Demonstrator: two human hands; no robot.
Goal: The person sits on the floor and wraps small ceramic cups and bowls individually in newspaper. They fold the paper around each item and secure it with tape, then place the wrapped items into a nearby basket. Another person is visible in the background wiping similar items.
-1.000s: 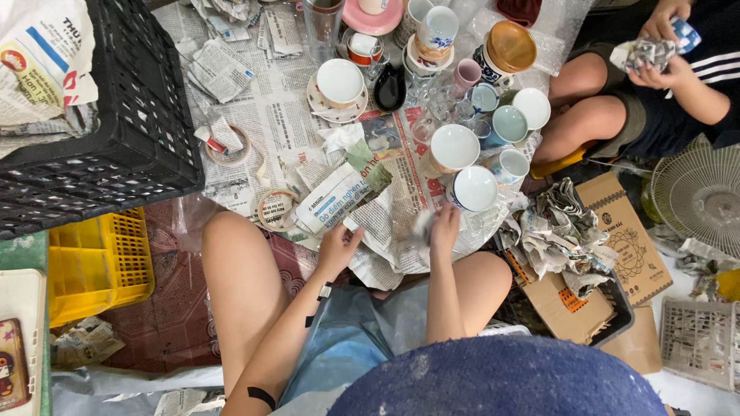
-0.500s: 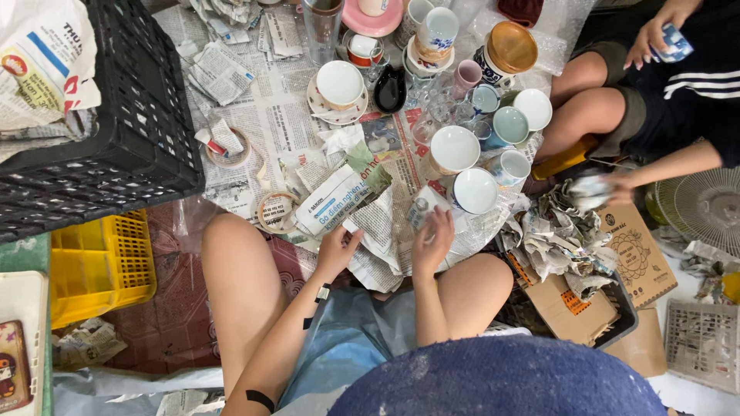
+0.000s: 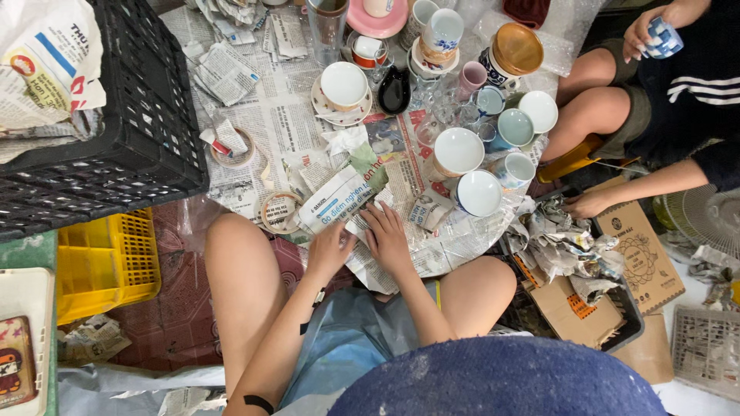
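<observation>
Newspaper-covered floor (image 3: 285, 123): wrapping underway, left hand (image 3: 327, 250) and right hand (image 3: 388, 239) flat, grasping nothing, pressing newsprint bundle (image 3: 339, 202); white cup (image 3: 478, 192) at two o'clock.

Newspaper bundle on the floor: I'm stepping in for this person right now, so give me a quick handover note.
Left hand: flat on the newspaper-wrapped bundle, pressing its near end.
Right hand: open, smoothing the newspaper sheet under the bundle.
Tape rolls lie left of the bundle.
Done: one item looks wrapped; whether it is taped cannot be told.
Left: unwrapped white cups and bowls stand beyond the hands.
</observation>
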